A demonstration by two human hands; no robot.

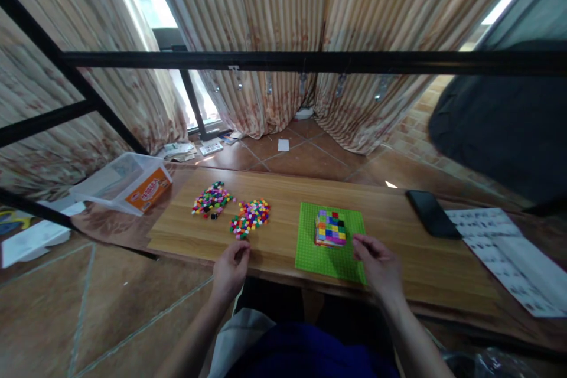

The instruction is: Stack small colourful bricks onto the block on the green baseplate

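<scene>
My left hand [231, 269] is closed in a pinch at the near edge of a pile of small multicoloured building bricks [251, 216]. Whether a brick is between its fingertips is too small to tell. A second brick pile [212, 198] lies farther left. On a green baseplate [310, 254] stands a low block built of coloured bricks [331, 228], its top a patchwork of yellow, blue, purple, red and black. Just right of that block, over the baseplate's right edge, my right hand [380, 266] is also pinched, its fingertips apart from the block. Anything it holds cannot be made out.
A clear plastic box [121, 180] with an orange label sits left of the wooden board [279, 189]. To the right lie a black phone [433, 214] and printed sheets [500, 248]. A black metal bar [283, 61] crosses beyond the table, before curtains [266, 6].
</scene>
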